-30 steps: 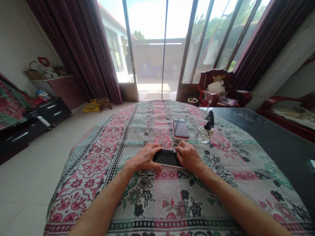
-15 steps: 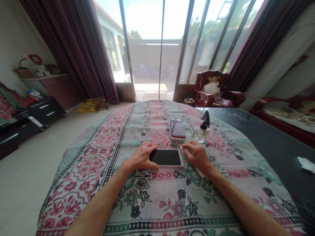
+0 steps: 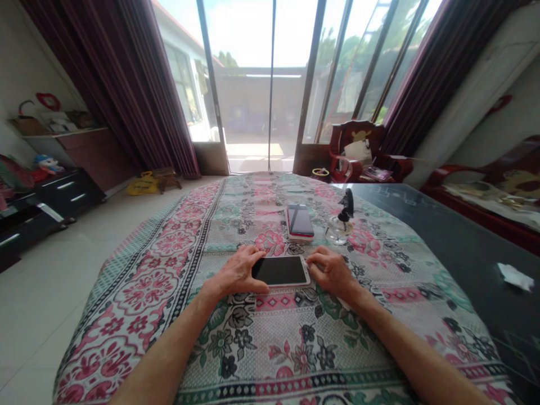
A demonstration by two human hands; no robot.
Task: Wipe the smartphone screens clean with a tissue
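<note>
Head view: left hand [image 3: 236, 275] grips phone [image 3: 280, 270] edge; right hand [image 3: 333, 271] loosely curled beside phone.

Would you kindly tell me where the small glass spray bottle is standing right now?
In the head view, the spray bottle stands upright on the floral tablecloth, right of centre, just right of the red phone and beyond the right hand.

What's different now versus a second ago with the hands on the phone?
The right hand has slid off the phone to its right end, uncovering the screen. The left hand still grips the left end. The second phone and glass bottle stayed put on the cloth.
</note>
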